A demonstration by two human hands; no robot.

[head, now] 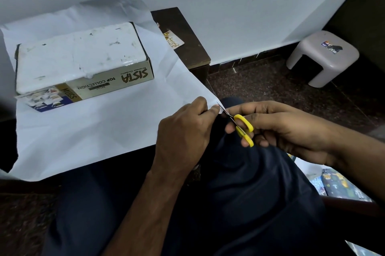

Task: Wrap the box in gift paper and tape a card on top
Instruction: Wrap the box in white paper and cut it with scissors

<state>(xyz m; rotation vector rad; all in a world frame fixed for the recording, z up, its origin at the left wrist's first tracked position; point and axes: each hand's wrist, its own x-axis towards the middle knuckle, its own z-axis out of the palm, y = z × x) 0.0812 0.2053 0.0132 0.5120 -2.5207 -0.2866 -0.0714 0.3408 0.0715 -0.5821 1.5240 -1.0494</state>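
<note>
Your left hand (pixel 183 128) pinches the near right corner of the white gift-paper sheet (pixel 100 128) to keep it taut for cutting. Your right hand (pixel 277 128) has fingers through the yellow-handled scissors (pixel 242 126); blades sit right at that corner. The white cardboard mug box (pixel 81 60) lies mid-sheet twd the surface's back left, so flaps can fold up. The small printed card (pixel 174 40) waits near the dark surface's (pixel 187 47) right edge, half under paper.

Box (pixel 81 55) on paper (pixel 100 122), on table (pixel 183 32)
</note>
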